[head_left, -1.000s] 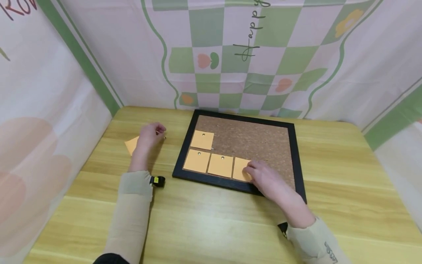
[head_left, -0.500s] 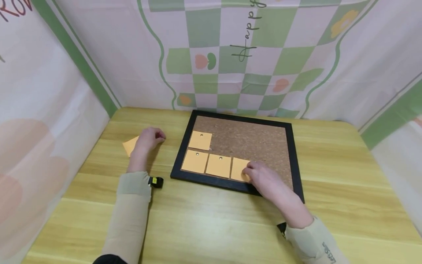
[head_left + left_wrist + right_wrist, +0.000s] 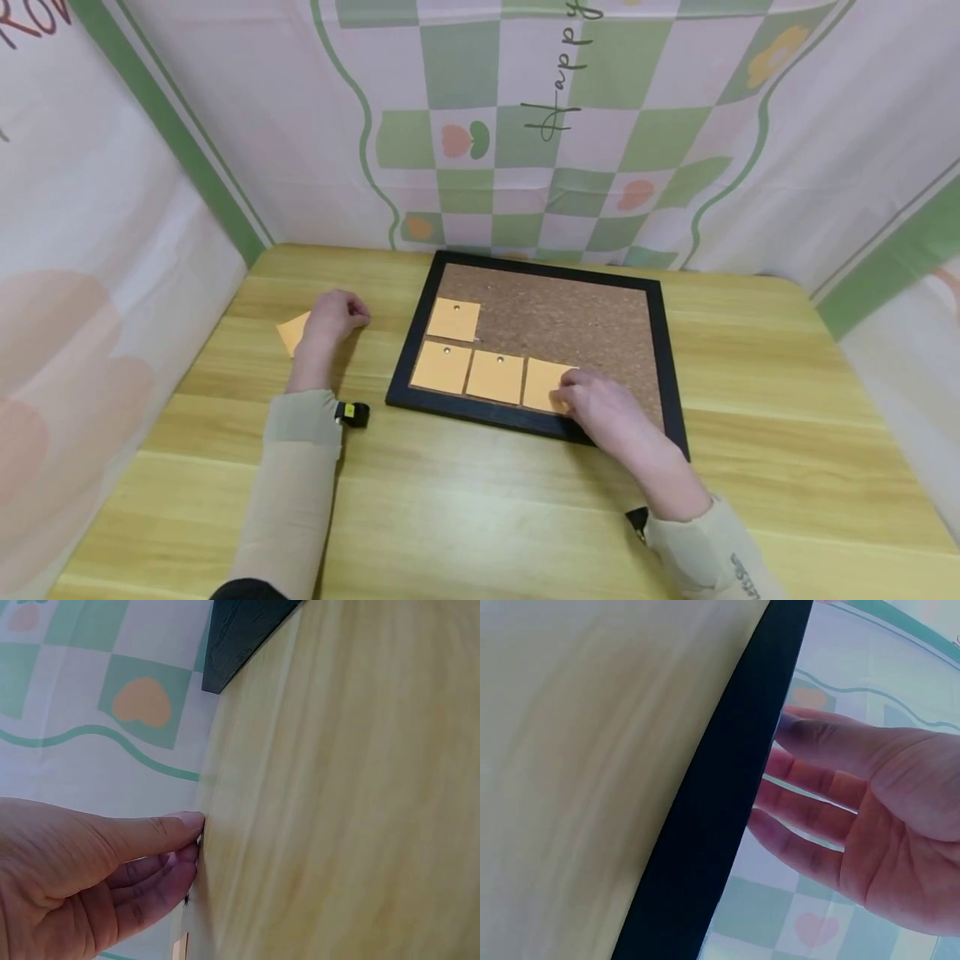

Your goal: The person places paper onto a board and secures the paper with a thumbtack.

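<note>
At the left of the head view, a loose note (image 3: 291, 335) sticks out from behind the left hand (image 3: 332, 318), whose thumb and fingertips are drawn together low at the table (image 3: 420, 500); whether a pin sits between them cannot be told. Just right of that hand, and apart from it, lies the board (image 3: 577, 317), long axis running across the frame, dipping slightly to the right. Three pinned notes (image 3: 438, 368) fill its left part, one above two. Next in the lower row, right of centre, comes the fourth note (image 3: 538, 385), with no pin showing; it lies right of and below the left hand, well apart. The right hand (image 3: 606, 408) is nearer, bent fingertips touching its right side; pinching or only pressing, I cannot tell.
</note>
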A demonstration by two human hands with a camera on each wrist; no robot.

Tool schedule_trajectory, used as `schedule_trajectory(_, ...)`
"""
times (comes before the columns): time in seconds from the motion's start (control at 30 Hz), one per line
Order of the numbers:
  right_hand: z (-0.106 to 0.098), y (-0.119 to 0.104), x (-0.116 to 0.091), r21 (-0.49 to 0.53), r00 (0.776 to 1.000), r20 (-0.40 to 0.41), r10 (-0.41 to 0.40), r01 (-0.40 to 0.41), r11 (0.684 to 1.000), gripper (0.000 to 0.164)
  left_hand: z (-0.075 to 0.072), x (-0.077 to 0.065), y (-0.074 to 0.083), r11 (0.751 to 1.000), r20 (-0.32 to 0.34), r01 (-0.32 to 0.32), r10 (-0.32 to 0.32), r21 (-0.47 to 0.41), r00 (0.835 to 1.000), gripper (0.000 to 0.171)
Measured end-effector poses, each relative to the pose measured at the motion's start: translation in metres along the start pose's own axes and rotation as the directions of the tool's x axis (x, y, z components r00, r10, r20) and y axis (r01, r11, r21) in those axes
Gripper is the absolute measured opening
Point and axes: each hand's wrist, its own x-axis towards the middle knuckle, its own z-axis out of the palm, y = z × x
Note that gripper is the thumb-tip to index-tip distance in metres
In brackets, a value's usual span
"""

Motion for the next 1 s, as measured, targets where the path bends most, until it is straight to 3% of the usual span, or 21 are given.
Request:
schedule_trajectory(0.23,-0.003,-0.003,0.001,-0.011,1.000,0.026,0.014,-0.014,1.000,0.017,-0.003,-0.006,0.006,0.999,-0.006,-0.010,0.011,0.031,1.000,0.014)
schedule_trajectory(0.43,-0.003,-0.004,0.003,-0.024,0.999,0.039,0.020,-0.020,1.000,0.024,-0.008,-0.011,0.016,0.994,-0.006,-0.095,0.094,-0.048,0.996,0.013)
schedule_trajectory(0.67,-0.003,-0.002,0.001,-0.011,0.998,0.060,0.022,-0.021,1.000,0.024,-0.005,-0.009,0.034,0.959,-0.019,-0.275,0.275,-0.066,0.961,0.013)
schedule_trajectory(0.8,-0.002,0.001,0.000,0.002,0.998,0.051,0.025,-0.025,1.000,0.024,-0.002,-0.008,0.040,0.945,-0.012,-0.318,0.318,-0.072,0.948,0.013)
schedule_trajectory(1.0,-0.002,0.002,0.000,0.022,0.999,0.035,0.026,-0.026,0.999,0.029,0.000,-0.008,0.048,0.941,0.037,-0.332,0.334,-0.060,0.942,0.019)
